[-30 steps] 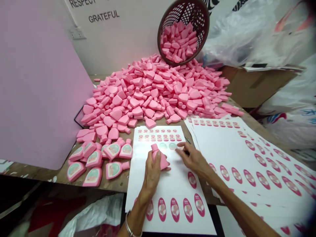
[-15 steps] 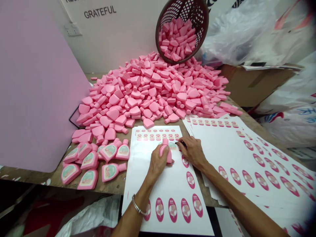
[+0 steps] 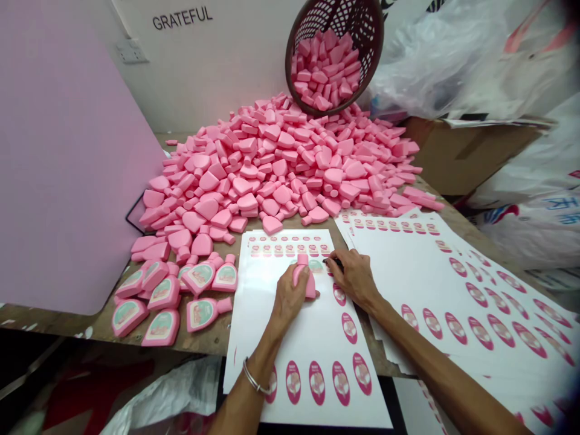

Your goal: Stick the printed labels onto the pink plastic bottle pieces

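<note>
Your left hand [image 3: 289, 296] is wrapped around a pink bottle [image 3: 305, 283] on the sticker sheet [image 3: 290, 344], your right hand [image 3: 354, 278] is curled just beside it, can't tell if it's pinching anything, and a huge heap of pink bottles [image 3: 272, 163] sits behind on the worktop [image 3: 199, 344] under a tipped basket [image 3: 333, 54].

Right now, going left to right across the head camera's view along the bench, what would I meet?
Pink board → labelled pink bottles → left hand gripping a pink bottle → right hand → stacked label sheets → white plastic sacks
</note>
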Tool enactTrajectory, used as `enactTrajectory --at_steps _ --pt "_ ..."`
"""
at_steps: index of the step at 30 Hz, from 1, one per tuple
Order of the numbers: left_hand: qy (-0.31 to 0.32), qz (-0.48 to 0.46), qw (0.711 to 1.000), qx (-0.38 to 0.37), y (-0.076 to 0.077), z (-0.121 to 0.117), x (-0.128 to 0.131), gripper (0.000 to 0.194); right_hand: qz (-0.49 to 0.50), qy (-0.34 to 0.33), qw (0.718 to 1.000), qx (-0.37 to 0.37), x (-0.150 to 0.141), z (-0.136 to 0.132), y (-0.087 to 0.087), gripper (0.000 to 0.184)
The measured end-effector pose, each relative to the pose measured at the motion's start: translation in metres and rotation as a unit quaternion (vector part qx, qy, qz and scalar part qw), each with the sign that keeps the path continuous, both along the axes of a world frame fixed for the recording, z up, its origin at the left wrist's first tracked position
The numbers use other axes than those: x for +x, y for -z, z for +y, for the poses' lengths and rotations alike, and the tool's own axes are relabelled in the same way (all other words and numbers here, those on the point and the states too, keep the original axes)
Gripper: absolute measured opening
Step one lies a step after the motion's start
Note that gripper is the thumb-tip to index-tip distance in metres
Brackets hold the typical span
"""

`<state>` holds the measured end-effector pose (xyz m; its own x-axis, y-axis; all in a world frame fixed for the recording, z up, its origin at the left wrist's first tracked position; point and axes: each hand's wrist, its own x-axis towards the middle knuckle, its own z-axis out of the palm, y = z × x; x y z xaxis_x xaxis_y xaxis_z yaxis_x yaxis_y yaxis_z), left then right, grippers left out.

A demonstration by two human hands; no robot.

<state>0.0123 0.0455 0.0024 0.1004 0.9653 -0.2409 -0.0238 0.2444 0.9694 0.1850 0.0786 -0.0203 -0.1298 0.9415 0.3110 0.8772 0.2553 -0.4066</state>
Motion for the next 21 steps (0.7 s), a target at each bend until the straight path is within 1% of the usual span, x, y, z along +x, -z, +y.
enactTrajectory --at_steps 5,10,13,15,17,18,19,21 --pt "-0.005 0.0 1.0 -0.004 0.0 -0.001 0.001 0.039 0.0 -0.016 1.0 -0.011 0.003 0.002 0.002 0.013" --pt "-0.007 0.006 1.0 -0.003 0.0 -0.001 0.001 0.037 0.004 -0.016 1.0 -0.018 0.004 0.005 0.004 0.015" --pt "-0.009 0.006 1.0 -0.003 -0.001 -0.002 0.0 0.039 -0.063 -0.018 0.997 0.03 0.0 0.003 0.001 0.017" --pt "-0.008 0.002 1.0 -0.002 -0.001 -0.002 -0.001 0.04 -0.122 -0.051 0.989 0.072 -0.001 -0.001 -0.001 0.018" --pt "-0.006 -0.004 1.0 0.002 -0.001 -0.002 -0.001 0.041 -0.146 -0.1 0.98 0.092 -0.001 -0.003 -0.004 0.022" --pt "-0.005 -0.009 1.0 0.002 -0.002 -0.002 -0.002 0.041 -0.141 -0.115 0.979 0.096 0.0 -0.004 -0.005 0.022" --pt "-0.005 -0.013 1.0 0.001 -0.002 -0.002 -0.002 0.041 -0.126 -0.116 0.981 0.096 0.001 -0.004 -0.006 0.022" --pt "-0.005 -0.02 1.0 -0.005 -0.002 -0.002 -0.002 0.04 -0.078 -0.077 0.991 0.082 0.005 -0.003 -0.006 0.022"
